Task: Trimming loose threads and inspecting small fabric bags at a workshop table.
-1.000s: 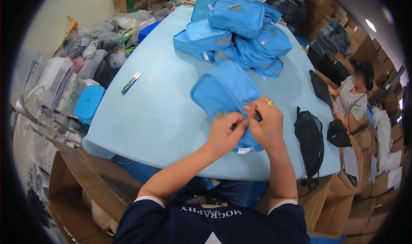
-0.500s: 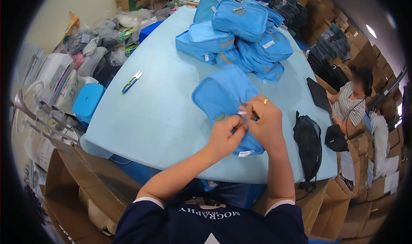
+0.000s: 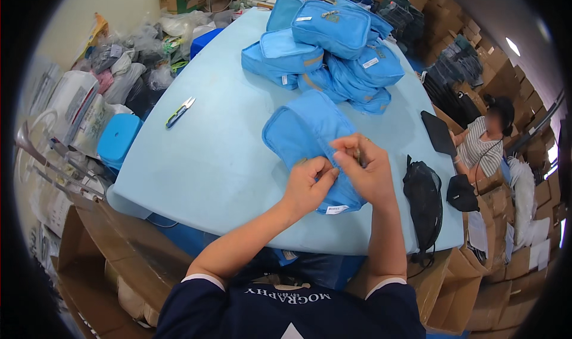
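Observation:
A blue fabric zip pouch lies on the table in front of me, its flap spread toward the pile and a white label at its near end. Pinched between thumb and fingers of my left hand is the middle of the pouch. My right hand grips the pouch's edge just to the right, thumb and forefinger pressed together; whatever else its fingers cover is hidden. Beyond lies a heap of similar blue pouches. A pair of thread snips rests on the left of the table.
On the table's right are a black mesh bag and a small black pouch. A co-worker sits beyond that edge. Open cardboard boxes flank me; a blue stool and plastic bags stand left.
My right hand has turned, its fingers closing on the pouch edge. A small whitish bit seen at its fingertips earlier no longer shows. The left hand stays at nearly the same spot.

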### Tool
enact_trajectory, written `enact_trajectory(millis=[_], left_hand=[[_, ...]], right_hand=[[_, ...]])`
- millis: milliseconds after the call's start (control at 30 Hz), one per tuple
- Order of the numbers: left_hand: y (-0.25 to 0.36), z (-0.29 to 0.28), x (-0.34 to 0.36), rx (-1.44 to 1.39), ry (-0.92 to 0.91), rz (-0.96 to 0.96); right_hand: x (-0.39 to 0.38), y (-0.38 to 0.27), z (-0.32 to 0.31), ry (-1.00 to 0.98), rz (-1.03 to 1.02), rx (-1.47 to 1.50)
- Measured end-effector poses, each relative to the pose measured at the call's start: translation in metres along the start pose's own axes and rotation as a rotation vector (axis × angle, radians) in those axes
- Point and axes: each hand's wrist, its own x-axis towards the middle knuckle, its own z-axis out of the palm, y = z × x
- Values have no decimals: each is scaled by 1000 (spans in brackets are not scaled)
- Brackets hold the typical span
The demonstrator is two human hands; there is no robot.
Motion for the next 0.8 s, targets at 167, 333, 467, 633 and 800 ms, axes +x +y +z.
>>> enact_trajectory(millis=[167, 333, 467, 633, 800], left_hand=[[10, 3, -1, -15, 48, 54], [1, -4, 2, 32, 48, 41], [6, -9, 5, -121, 28, -116], [6, -13, 5, -206, 20, -181], [18, -21, 6, 114, 327, 41]], right_hand=[[5, 11, 9, 149, -377, -589], [-6, -4, 4, -202, -329, 108], [-1, -6, -18, 73, -260, 25], [13, 20, -23, 365, -220, -561], [9, 41, -25, 215, -59, -453]])
